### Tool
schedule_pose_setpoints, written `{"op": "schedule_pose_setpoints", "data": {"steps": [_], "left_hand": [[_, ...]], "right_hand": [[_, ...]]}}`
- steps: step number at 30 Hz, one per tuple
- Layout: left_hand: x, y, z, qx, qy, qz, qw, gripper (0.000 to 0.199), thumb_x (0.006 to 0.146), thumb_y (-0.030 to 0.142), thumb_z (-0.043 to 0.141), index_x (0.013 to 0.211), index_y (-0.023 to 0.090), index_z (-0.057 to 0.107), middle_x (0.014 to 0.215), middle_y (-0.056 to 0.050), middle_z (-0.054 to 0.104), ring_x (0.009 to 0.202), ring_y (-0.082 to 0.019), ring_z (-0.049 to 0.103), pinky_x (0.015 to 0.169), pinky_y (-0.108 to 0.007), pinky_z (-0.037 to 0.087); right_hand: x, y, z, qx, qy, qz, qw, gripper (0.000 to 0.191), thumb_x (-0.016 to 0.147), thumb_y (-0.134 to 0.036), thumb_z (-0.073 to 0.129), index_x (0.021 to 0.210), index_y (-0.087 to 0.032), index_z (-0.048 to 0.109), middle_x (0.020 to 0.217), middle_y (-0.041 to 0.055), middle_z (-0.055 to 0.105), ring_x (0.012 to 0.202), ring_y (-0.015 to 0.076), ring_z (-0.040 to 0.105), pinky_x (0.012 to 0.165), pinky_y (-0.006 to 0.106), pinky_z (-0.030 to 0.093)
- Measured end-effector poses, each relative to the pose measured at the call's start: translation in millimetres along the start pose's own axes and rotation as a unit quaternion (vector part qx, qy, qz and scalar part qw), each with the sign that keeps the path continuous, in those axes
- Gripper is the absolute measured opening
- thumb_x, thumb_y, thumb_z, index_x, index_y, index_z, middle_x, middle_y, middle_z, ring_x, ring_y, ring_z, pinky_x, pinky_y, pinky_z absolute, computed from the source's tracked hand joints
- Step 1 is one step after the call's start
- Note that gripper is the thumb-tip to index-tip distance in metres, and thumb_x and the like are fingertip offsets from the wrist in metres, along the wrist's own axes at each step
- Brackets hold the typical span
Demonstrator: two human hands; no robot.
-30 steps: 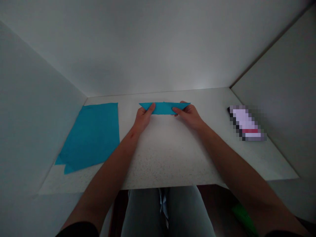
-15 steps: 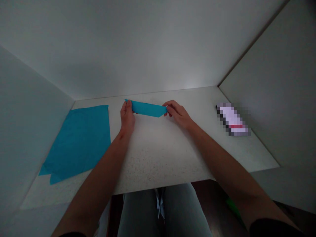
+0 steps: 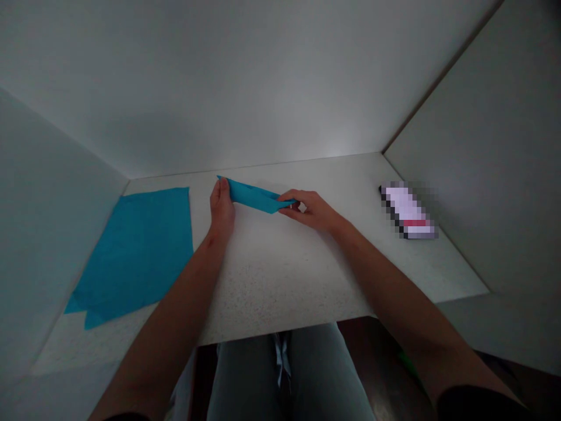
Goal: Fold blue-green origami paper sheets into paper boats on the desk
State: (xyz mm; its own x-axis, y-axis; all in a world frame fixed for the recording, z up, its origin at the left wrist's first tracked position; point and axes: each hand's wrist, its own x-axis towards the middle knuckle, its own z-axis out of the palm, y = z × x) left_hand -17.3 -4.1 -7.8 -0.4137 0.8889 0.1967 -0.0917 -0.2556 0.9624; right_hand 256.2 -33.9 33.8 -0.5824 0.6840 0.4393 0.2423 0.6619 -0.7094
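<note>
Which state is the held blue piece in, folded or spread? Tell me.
Folded: the blue piece forms a narrow strip with a slanted end, its layers parting near the right hand.

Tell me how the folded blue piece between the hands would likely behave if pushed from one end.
The folded blue piece looks thin, so it would probably bend or buckle rather than slide as a block. It spans the gap between the left hand and right hand without clear sagging, suggesting some stiffness. Its long edges stand slightly apart, so the fold may spring open.
</note>
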Motion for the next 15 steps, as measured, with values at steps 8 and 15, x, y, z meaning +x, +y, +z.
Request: {"op": "schedule_pose_setpoints", "data": {"steps": [8,15], "left_hand": [[-4.2,8.0,9.6,-0.016,0.011,-0.017,1.0,0.054,0.094,0.075,0.064,0.116,0.027,0.058,0.101,-0.004,0.069,0.07,-0.013,0.065,0.064,-0.025,0.051],[-7.6,10.7,11.7,-0.003,-0.003,-0.011,1.0,0.053,0.094,0.073,0.065,0.114,0.026,0.056,0.096,-0.003,0.068,0.065,-0.012,0.062,0.061,-0.025,0.049]], "right_hand": [[-3.1,-2.4,-10.4,-0.147,0.176,0.067,0.971,0.035,0.11,-0.055,0.054,0.113,-0.023,0.069,0.095,0.0069,0.08,0.076,0.0191,0.071,0.08,0.035,0.056],[-10.6,9.2,-41.6,-0.27,0.382,0.146,0.872,0.051,0.114,-0.053,0.032,0.154,-0.025,0.045,0.132,0.0149,0.072,0.093,0.0259,0.074,0.089,0.047,0.059]]}}
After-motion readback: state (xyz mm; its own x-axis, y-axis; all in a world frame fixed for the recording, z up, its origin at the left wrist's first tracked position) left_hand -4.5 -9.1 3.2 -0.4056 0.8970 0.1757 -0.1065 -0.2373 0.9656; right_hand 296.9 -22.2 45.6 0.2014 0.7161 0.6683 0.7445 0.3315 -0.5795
